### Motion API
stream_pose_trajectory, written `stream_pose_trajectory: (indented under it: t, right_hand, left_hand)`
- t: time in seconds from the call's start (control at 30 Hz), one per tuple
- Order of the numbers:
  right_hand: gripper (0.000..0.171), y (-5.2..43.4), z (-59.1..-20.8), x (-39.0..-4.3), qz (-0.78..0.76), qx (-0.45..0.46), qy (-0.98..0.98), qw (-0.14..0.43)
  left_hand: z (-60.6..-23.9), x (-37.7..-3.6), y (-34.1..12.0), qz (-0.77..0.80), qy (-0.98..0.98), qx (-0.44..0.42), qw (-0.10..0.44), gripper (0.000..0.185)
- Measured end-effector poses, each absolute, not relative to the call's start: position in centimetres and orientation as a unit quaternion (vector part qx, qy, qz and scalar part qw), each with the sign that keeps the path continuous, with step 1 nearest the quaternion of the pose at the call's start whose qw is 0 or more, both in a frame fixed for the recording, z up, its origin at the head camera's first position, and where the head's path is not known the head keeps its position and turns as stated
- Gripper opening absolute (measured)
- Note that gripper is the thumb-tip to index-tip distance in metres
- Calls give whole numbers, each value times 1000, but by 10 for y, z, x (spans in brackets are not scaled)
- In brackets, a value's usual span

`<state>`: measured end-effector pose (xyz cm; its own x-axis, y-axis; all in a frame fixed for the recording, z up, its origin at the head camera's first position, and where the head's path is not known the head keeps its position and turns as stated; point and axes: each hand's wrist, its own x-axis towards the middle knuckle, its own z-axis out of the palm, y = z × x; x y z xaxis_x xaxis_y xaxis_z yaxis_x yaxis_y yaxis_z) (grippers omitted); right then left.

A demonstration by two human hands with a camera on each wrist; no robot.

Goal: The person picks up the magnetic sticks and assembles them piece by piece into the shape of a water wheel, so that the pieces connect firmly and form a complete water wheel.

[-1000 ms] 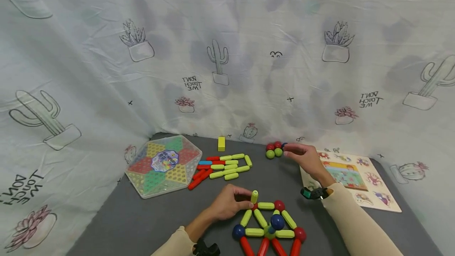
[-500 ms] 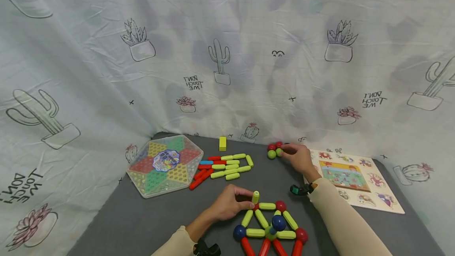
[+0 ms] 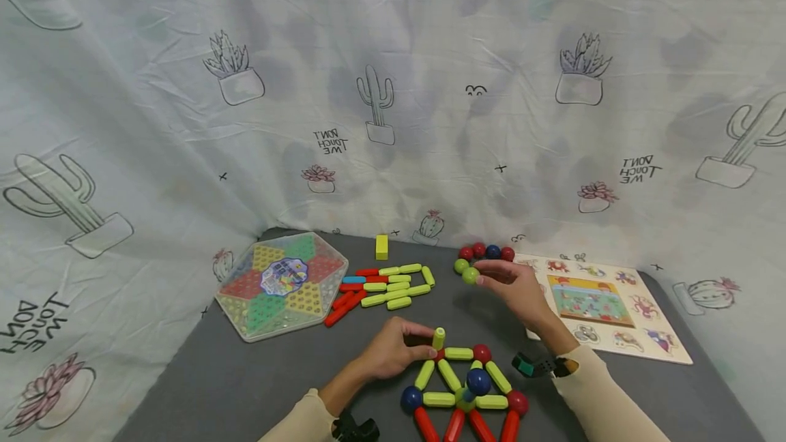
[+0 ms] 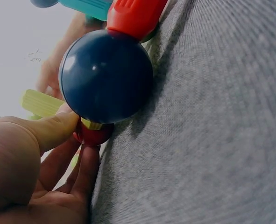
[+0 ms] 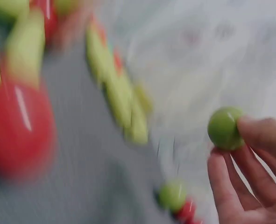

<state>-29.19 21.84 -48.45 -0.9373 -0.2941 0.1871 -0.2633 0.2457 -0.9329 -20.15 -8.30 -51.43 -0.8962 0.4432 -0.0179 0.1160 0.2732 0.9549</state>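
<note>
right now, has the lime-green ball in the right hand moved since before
Yes: judged against the yellow rectangular block, the lime-green ball pinched by the right hand has shifted down and slightly left in the head view.

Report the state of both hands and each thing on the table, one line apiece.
stick-and-ball structure: joined together, cut off by the frame
left hand: gripping a red ball
red ball: joined into the stick-and-ball structure
right hand: pinching a green ball
green ball: lifted
loose sticks: lying grouped
loose balls: clustered, unheld
yellow block: unheld
hexagonal game board: lying flat
picture board: lying flat
</note>
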Motion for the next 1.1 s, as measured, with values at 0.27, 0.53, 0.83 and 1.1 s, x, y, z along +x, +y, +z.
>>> stream_pose_trajectory:
  t: [0.27, 0.53, 0.83, 1.1]
  right_hand:
    - [26, 188, -468, -247, -629, -307, 704, 122]
    - [27, 177, -477, -235, -644, -321, 675, 161]
    - [29, 199, -492, -230, -634, -288, 706, 131]
    - [32, 231, -516, -218, -616, -243, 728, 179]
  left_hand:
    - [-516, -203, -86, 578, 780, 197, 141, 25]
    - [-518, -204, -87, 566, 784, 212, 140, 25]
    - [-522, -206, -88, 584, 765, 226, 151, 26]
    - [-517, -224, -117, 641, 715, 232, 156, 37]
